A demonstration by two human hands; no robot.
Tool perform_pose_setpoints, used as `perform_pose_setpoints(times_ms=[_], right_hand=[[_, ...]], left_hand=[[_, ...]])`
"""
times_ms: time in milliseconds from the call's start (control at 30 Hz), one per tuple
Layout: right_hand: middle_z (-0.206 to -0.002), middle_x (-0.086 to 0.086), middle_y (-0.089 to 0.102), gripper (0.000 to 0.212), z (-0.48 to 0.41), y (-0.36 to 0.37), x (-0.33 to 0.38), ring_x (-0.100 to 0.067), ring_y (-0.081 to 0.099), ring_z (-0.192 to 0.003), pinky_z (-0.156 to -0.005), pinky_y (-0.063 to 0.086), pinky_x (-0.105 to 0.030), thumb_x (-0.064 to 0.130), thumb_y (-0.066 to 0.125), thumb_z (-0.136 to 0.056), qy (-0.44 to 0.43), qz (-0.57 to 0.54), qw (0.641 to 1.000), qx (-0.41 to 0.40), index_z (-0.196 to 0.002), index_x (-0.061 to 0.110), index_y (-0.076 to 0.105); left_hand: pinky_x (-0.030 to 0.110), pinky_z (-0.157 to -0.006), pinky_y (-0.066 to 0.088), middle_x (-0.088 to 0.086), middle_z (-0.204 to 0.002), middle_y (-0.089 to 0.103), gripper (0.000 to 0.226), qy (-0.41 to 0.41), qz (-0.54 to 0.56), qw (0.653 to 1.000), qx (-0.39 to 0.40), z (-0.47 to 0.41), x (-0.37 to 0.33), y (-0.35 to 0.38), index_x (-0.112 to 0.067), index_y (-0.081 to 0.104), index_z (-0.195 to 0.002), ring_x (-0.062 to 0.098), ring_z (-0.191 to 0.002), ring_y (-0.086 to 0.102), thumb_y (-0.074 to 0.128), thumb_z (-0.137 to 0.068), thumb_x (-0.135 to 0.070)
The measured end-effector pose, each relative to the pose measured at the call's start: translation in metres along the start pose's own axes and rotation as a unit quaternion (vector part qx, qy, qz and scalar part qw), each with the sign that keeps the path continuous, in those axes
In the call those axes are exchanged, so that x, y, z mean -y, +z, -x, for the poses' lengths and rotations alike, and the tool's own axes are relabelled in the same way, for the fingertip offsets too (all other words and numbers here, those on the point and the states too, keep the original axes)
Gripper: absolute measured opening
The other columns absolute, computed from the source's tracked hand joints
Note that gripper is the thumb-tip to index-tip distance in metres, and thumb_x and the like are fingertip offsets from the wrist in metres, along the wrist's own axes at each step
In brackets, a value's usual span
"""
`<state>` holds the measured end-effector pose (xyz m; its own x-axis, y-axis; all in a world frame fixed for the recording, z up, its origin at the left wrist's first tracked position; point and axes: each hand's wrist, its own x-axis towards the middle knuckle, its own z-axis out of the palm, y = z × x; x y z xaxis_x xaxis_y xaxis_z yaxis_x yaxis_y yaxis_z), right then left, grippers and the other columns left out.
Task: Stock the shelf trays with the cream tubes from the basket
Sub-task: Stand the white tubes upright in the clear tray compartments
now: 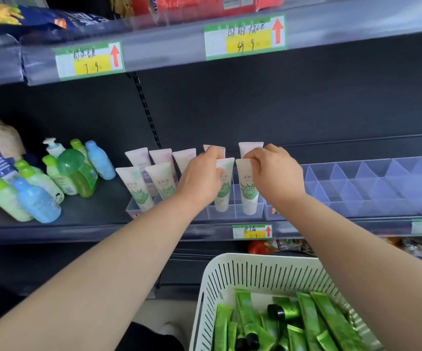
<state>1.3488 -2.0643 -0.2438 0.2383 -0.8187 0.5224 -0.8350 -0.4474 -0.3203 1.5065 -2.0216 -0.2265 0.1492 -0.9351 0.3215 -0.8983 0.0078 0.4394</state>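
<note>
Reaching up to the middle shelf (pixel 98 211), the person has both hands at the clear divided tray (pixel 236 209). The left hand (pixel 201 177) has its fingers curled in a pinch on the crimped top of a white tube (pixel 222 196) in the front row. The right hand (pixel 274 173) pinches the top of the neighbouring tube (pixel 250 196) in the same way. Both tubes stand upright, cap down, each in its own compartment, long axis vertical and leaning slightly back. More white tubes fill the cells to the left and behind.

The rest of the stock is in the white slotted basket (pixel 230 272), low and close to the person, well below the shelf. The green tubes (pixel 313 317) lie flat in a heap there, most with their long axes running roughly away from the person. The right forearm passes straight over that basket, so I judge the right hand the nearer one for the next pick. Each tube would have to be turned from lying to standing. A second tray (pixel 372 183), its cells unfilled, sits just to the right of the right hand. Small bottles (pixel 37 198) crowd the shelf's left end.
</note>
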Motion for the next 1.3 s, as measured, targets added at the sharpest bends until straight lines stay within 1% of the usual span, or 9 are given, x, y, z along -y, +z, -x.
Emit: perform_pose_setpoints(times_ms=[100, 200, 333, 467, 600, 767, 900, 1100, 1300], right_hand=[[-0.104, -0.005, 0.063, 0.027, 0.002, -0.002, 0.001, -0.027, 0.054, -0.093, -0.064, 0.040, -0.032, 0.014, 0.055, -0.089, -0.020, 0.020, 1.000, 0.007, -0.112, 0.022, 0.066], [-0.115, -0.006, 0.062, 0.031, 0.005, -0.005, 0.003, -0.027, 0.053, -0.102, -0.071, 0.044, -0.036, 0.015, 0.054, -0.090, -0.020, 0.030, 0.999, 0.016, -0.120, 0.021, 0.061], [-0.122, -0.007, 0.059, 0.034, 0.008, -0.011, 0.007, -0.028, 0.051, -0.107, -0.077, 0.044, -0.039, 0.013, 0.051, -0.092, -0.023, 0.027, 0.999, 0.016, -0.125, 0.020, 0.057], [-0.125, -0.007, 0.057, 0.038, 0.015, -0.021, 0.010, -0.028, 0.049, -0.111, -0.082, 0.044, -0.040, 0.007, 0.057, -0.089, -0.032, 0.024, 0.999, 0.012, -0.125, 0.020, 0.057], [-0.123, -0.007, 0.058, 0.041, 0.027, -0.032, 0.010, -0.029, 0.050, -0.109, -0.080, 0.043, -0.040, 0.005, 0.061, -0.086, -0.052, 0.046, 0.998, 0.002, -0.124, 0.019, 0.059], [-0.123, -0.003, 0.058, 0.043, 0.053, -0.042, 0.002, -0.026, 0.049, -0.109, -0.082, 0.042, -0.038, 0.008, 0.063, -0.085, -0.060, 0.084, 0.994, 0.023, -0.126, 0.021, 0.058], [-0.126, 0.000, 0.055, 0.043, 0.080, -0.034, -0.006, -0.024, 0.046, -0.112, -0.086, 0.040, -0.037, 0.012, 0.057, -0.087, -0.073, 0.113, 0.987, 0.086, -0.129, 0.024, 0.053], [-0.138, -0.001, 0.043, 0.054, 0.093, -0.010, -0.005, -0.024, 0.037, -0.124, -0.095, 0.036, -0.038, 0.020, 0.053, -0.088, -0.054, 0.165, 0.973, 0.150, -0.140, 0.025, 0.037], [-0.143, -0.002, 0.036, 0.067, 0.091, 0.006, 0.001, -0.025, 0.035, -0.127, -0.099, 0.033, -0.040, 0.019, 0.052, -0.086, -0.037, 0.172, 0.965, 0.194, -0.146, 0.024, 0.022]], left_hand=[[0.032, -0.067, 0.040, 0.000, -0.107, 0.060, 0.021, 0.007, -0.016, 1.000, -0.013, 0.003, -0.001, 0.000, -0.023, 0.050, -0.108, 0.017, -0.085, 0.050, 0.055, -0.092, -0.010], [0.033, -0.073, 0.043, -0.003, -0.116, 0.057, 0.027, 0.010, -0.015, 0.999, -0.029, 0.004, -0.004, -0.006, -0.023, 0.050, -0.107, 0.019, -0.099, 0.054, 0.056, -0.089, -0.003], [0.030, -0.072, 0.038, -0.005, -0.124, 0.054, 0.036, 0.016, -0.027, 0.998, -0.046, 0.007, -0.010, -0.014, -0.022, 0.052, -0.114, 0.016, -0.107, 0.052, 0.056, -0.087, 0.002], [0.033, -0.074, 0.045, -0.005, -0.123, 0.054, 0.040, 0.014, -0.024, 0.998, -0.050, 0.015, -0.019, -0.023, -0.022, 0.053, -0.116, 0.017, -0.108, 0.052, 0.052, -0.088, 0.005], [0.036, -0.081, 0.048, -0.004, -0.126, 0.054, 0.042, 0.040, -0.012, 0.998, -0.041, 0.029, -0.031, -0.027, -0.021, 0.054, -0.118, 0.015, -0.110, 0.051, 0.051, -0.087, 0.007], [0.026, -0.069, 0.034, -0.007, -0.123, 0.055, 0.033, 0.049, -0.013, 0.998, -0.036, 0.049, -0.039, -0.020, -0.025, 0.056, -0.113, 0.004, -0.090, 0.042, 0.055, -0.090, -0.001], [0.028, -0.073, 0.037, -0.005, -0.122, 0.057, 0.034, 0.028, -0.015, 1.000, 0.002, 0.073, -0.027, -0.002, -0.024, 0.056, -0.116, 0.012, -0.102, 0.052, 0.054, -0.090, -0.001], [0.032, -0.078, 0.038, 0.006, -0.133, 0.042, 0.045, -0.063, -0.086, 0.989, 0.098, 0.100, 0.015, 0.021, -0.015, 0.040, -0.132, 0.024, -0.116, 0.043, 0.051, -0.090, -0.005], [0.037, -0.085, 0.038, 0.007, -0.146, 0.022, 0.069, -0.099, -0.104, 0.982, 0.121, 0.096, 0.043, 0.019, -0.021, 0.019, -0.146, 0.030, -0.124, 0.036, 0.055, -0.088, -0.006]])
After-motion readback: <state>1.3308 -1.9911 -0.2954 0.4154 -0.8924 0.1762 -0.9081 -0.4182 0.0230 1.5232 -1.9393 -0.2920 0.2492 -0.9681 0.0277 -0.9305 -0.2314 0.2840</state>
